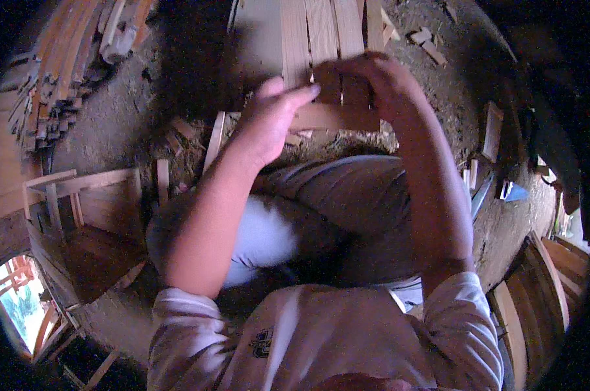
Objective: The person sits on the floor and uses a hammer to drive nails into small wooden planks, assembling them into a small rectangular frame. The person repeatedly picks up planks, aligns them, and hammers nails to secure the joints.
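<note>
In front of my folded legs, a panel of pale wooden slats point(295, 36) runs away from me. A short wooden crosspiece point(337, 117) lies across its near end. My left hand point(269, 120) is bent at the panel's left edge, thumb stretched right over the slats; its other fingers are mostly hidden. Over the right side of the slats arches my right hand point(389, 81), its fingers curled left toward my left thumb. Dark shadow between the hands hides whatever they may be holding.
Stacked wooden strips point(60, 72) lie at the far left. A wooden frame point(86, 241) stands left of my knee. Offcuts point(427, 45) and shavings litter the ground. On the right are a blue tool point(513, 191) and curved wooden pieces point(530, 306).
</note>
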{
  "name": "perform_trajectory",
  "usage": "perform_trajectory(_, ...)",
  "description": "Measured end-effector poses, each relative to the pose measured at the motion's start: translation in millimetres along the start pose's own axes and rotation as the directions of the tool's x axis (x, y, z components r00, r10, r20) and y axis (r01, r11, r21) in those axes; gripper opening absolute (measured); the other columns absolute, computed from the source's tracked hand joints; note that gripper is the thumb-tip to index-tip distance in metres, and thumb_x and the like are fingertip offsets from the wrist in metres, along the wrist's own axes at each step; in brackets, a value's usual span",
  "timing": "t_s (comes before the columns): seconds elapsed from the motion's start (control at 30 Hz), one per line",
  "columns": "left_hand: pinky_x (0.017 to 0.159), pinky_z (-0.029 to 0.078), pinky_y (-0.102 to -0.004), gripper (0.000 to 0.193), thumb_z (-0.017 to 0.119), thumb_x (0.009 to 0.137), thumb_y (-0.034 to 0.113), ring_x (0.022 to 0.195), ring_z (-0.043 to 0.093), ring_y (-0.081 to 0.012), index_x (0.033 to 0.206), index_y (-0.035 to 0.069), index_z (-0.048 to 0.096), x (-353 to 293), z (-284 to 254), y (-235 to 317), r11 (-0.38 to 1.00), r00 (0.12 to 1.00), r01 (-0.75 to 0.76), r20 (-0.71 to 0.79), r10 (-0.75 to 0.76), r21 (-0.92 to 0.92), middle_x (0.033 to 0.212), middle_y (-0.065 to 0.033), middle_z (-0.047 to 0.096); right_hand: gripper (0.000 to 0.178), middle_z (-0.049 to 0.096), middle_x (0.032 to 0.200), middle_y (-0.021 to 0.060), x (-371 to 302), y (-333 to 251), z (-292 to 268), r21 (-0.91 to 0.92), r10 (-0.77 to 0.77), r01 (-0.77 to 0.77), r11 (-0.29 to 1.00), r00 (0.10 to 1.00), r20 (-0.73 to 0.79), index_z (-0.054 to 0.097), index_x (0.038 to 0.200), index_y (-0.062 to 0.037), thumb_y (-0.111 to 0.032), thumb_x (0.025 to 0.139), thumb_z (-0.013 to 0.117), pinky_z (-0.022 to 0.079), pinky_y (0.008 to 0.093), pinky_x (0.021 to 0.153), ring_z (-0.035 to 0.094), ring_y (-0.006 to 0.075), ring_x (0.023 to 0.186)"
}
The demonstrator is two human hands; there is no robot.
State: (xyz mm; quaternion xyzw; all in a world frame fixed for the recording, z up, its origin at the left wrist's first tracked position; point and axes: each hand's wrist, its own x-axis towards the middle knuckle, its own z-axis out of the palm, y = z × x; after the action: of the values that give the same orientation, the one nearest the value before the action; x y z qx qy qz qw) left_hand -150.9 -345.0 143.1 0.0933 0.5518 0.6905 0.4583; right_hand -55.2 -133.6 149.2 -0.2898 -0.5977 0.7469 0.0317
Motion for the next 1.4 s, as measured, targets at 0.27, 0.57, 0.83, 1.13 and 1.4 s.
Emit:
perform_trajectory(0.27, 0.105, 0.048, -0.0368, 0.077, 0.088, 0.079, 0.014, 0.115, 0.062, -0.0238, 0.138, -0.002, 0.041, -5, 5, 20, 0.882, 0.903, -0.428, 0.136, 0.407, 0.199, 0.128, -0.0138, 0.060, 0.028, 0.074, 0.093, 0.0104, 4, -20, 10, 0.256, 0.071, -0.054, 0.965, 0.996, -0.057, 0.071, 0.111, 0.0007, -0.021, 0.093, 0.070, 0.057, 0.0382, 0.079, 0.070, 0.0230, 0.082)
perform_trajectory(0.57, 0.090, 0.051, -0.0334, 0.033, 0.066, 0.101, 0.018, 0.107, 0.064, -0.0192, 0.119, -0.001, 0.046, -19, 29, 17, 0.891, 0.934, -0.349, 0.026, 0.357, 0.292, 0.113, -0.0125, 0.065, 0.026, 0.072, 0.103, 0.0133, -15, -25, 43, 0.587, -0.077, 0.181, 0.789, 0.977, -0.198, 0.067, 0.114, 0.0059, -0.014, 0.098, 0.063, 0.051, 0.0386, 0.092, 0.067, 0.0248, 0.095)
perform_trajectory(0.83, 0.070, 0.058, -0.0352, 0.034, 0.057, 0.104, 0.014, 0.096, 0.067, -0.0229, 0.118, -0.003, 0.031, -11, 31, 7, 0.857, 0.867, -0.491, -0.007, 0.498, 0.157, 0.110, -0.0227, 0.058, 0.030, 0.070, 0.113, 0.0127, -22, -31, 60, 0.597, -0.095, 0.162, 0.785, 0.985, -0.142, 0.065, 0.119, 0.0039, -0.017, 0.097, 0.067, 0.051, 0.0388, 0.099, 0.066, 0.0257, 0.106)
perform_trajectory(1.13, 0.084, 0.052, -0.0521, 0.045, 0.063, 0.096, 0.008, 0.098, 0.063, -0.0523, 0.120, -0.012, 0.031, -17, 36, 0, 0.607, 0.696, -0.560, -0.076, 0.714, 0.564, 0.108, -0.0383, 0.056, 0.032, 0.070, 0.109, 0.0088, -21, -12, 67, 0.599, -0.078, 0.199, 0.776, 0.972, -0.223, 0.063, 0.122, 0.0001, -0.016, 0.095, 0.071, 0.052, 0.0385, 0.097, 0.067, 0.0226, 0.103)
perform_trajectory(1.4, 0.074, 0.054, -0.0491, 0.049, 0.065, 0.097, 0.016, 0.090, 0.067, -0.0446, 0.120, -0.011, 0.032, -12, 35, -6, 0.624, 0.711, -0.517, -0.113, 0.694, 0.586, 0.102, -0.0329, 0.061, 0.028, 0.071, 0.112, 0.0088, -20, 1, 59, 0.607, -0.020, 0.120, 0.786, 0.985, -0.169, 0.065, 0.120, -0.0012, -0.018, 0.099, 0.067, 0.052, 0.0366, 0.095, 0.067, 0.0213, 0.104)
